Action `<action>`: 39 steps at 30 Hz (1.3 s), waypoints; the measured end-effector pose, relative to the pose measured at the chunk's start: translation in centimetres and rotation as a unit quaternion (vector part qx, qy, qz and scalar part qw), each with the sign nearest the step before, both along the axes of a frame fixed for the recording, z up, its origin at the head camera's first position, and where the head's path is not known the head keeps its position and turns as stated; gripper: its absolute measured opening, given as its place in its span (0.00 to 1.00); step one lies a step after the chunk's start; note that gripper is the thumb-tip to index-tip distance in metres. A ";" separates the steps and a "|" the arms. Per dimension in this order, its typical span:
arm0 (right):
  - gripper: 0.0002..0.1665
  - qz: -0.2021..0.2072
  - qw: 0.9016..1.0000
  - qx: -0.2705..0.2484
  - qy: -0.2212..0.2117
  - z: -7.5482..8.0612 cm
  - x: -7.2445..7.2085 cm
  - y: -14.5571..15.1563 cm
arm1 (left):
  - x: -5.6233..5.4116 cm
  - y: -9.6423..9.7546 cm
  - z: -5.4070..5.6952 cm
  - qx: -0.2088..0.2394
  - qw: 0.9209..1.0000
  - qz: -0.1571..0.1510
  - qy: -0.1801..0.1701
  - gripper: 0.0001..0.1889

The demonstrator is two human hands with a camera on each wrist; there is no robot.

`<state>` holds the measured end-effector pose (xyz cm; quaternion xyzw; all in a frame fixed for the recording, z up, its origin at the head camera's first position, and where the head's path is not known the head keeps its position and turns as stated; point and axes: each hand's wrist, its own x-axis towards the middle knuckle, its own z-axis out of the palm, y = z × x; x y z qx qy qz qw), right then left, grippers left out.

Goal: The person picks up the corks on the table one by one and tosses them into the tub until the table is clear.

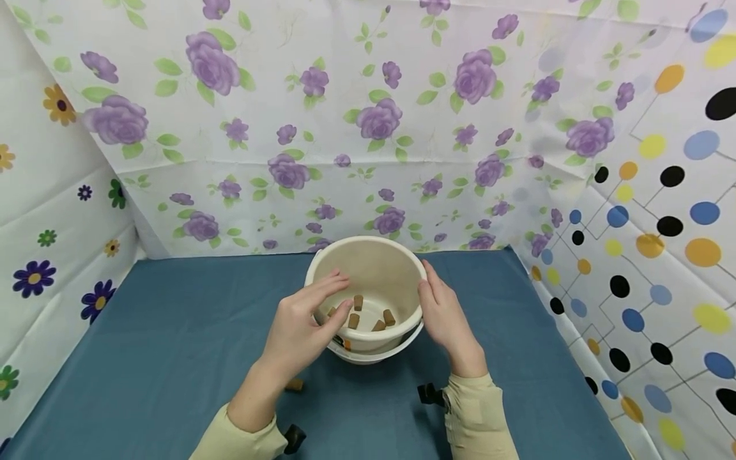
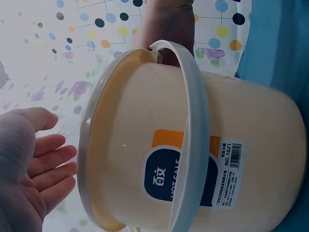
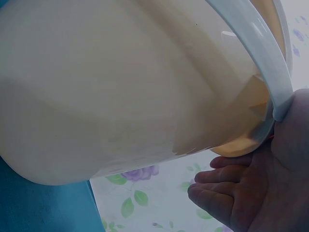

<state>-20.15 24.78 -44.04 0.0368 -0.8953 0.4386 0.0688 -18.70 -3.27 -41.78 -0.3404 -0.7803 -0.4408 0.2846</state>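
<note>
A cream plastic bucket [image 1: 362, 345] stands on the blue cloth, its white handle [image 2: 195, 130] hanging down in front. Several small brown corks [image 1: 354, 321] lie on its inner bottom. My left hand [image 1: 307, 319] is over the left part of the rim, fingers extended towards the opening and nothing in them. In the left wrist view these fingers [image 2: 53, 164] are loosely spread just beside the rim. At the bucket's right side, my right hand [image 1: 448, 319] rests against the rim near the handle joint. Its fingers [image 3: 217, 193] reach along the outside, fairly straight.
One more cork [image 1: 294, 384] lies on the blue cloth [image 1: 190, 358] near my left wrist. Behind the bucket rises a flowered curtain [image 1: 339, 128], with a dotted sheet [image 1: 655, 255] to the right and another flowered sheet [image 1: 52, 217] to the left.
</note>
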 end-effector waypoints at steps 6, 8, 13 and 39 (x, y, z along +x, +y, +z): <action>0.35 0.000 1.000 -0.003 -0.002 0.1 0.0 0.1 | 0.1 -0.4 0.1 0.004 1.000 0.004 0.010 0.18; 0.35 0.001 1.000 -0.003 -0.003 0.0 0.0 0.1 | 0.1 -0.5 0.1 0.007 1.000 0.005 0.014 0.18; 0.35 0.002 1.000 -0.003 -0.003 -0.1 0.0 0.0 | 0.4 -0.8 0.3 0.015 1.000 0.003 0.009 0.19; 0.36 0.001 1.000 -0.002 -0.003 0.0 -0.2 -0.2 | 1.4 -5.1 -0.9 0.010 0.999 0.052 0.014 0.20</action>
